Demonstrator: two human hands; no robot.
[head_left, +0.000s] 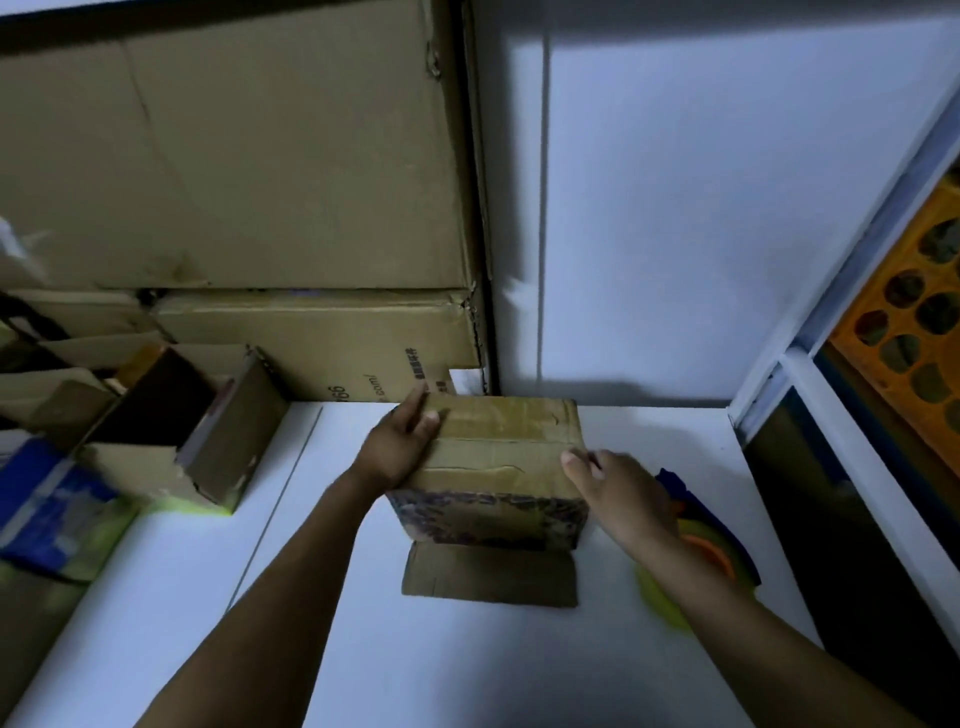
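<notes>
Starting at the bottom of the frame, two bare forearms reach up across the white table (415, 670) toward the small cardboard box (498, 447), which sits at centre frame with its loose flap (491, 577) lying flat on the tabletop toward the viewer. The left hand (402, 447) clasps the box's left edge, palm against the side, thumb over the taped top and fingers running toward the far corner. The right hand (621, 493) holds the opposite side, its thumb hooked over the top right edge; its other fingers are hidden behind the box. The step looks like squaring up or lifting the box between both palms. To do it well, press evenly from both sides and keep the box level so that the open flap end does not sag or spill. Mind the yellow and orange plastic pieces (711, 558) just under the right wrist, which a careless elbow could sweep. Farther off at left stand an open carton (208, 441) and a blue packet (52, 504), well apart from the box. Beyond them, stacked cartons (260, 182) fill the upper left, nearly touching the box's far corner, so draw it toward the viewer. A white wall (727, 208) lies behind, with an orange crate (914, 296) at the right edge.
</notes>
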